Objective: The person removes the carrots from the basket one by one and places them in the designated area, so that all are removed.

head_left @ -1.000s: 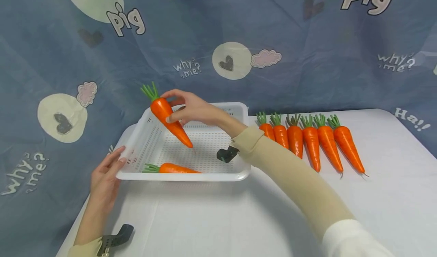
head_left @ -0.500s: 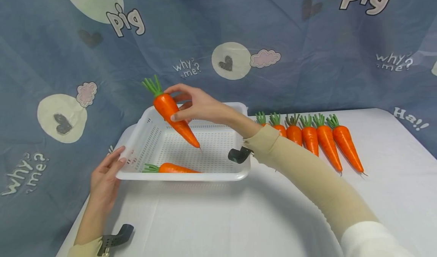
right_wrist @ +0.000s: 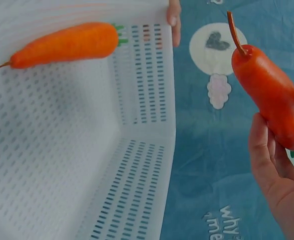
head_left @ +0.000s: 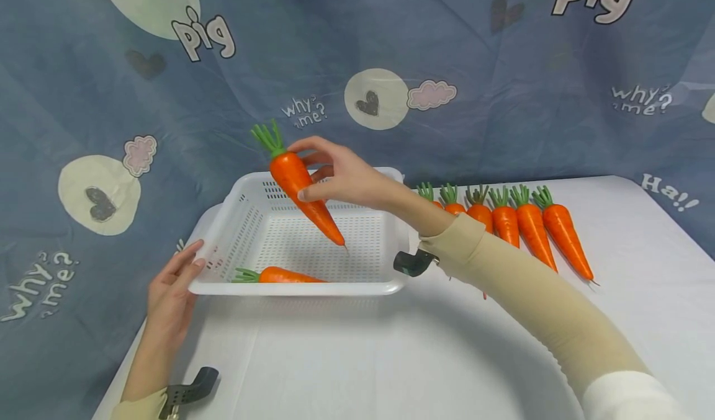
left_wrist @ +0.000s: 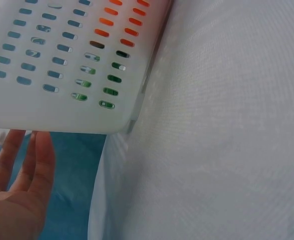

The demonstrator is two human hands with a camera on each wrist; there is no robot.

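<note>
My right hand [head_left: 357, 178] holds an orange carrot [head_left: 298, 178] between thumb and fingers above the white slotted basket [head_left: 296, 290]. The carrot is tilted, with its green stalks up to the left and its tip down to the right. In the right wrist view the held carrot [right_wrist: 272, 92] points its thin root upward. A second carrot [head_left: 287, 275] lies inside the basket along the near wall, partly hidden by the rim. At the basket's left front corner, my left hand [head_left: 173, 296] touches the rim with its fingertips. The left wrist view shows the left hand's fingers [left_wrist: 39, 165] stretched out.
Several carrots [head_left: 563, 234] lie side by side on the white table [head_left: 313, 358], right of the basket, stalks to the back. The right sleeve [head_left: 525, 302] covers part of that row. A printed blue cloth [head_left: 257, 66] hangs behind the table.
My right hand has moved to the right with the carrot, which keeps its tilt over the basket. The left hand, the basket and the carrot inside stay in place.
</note>
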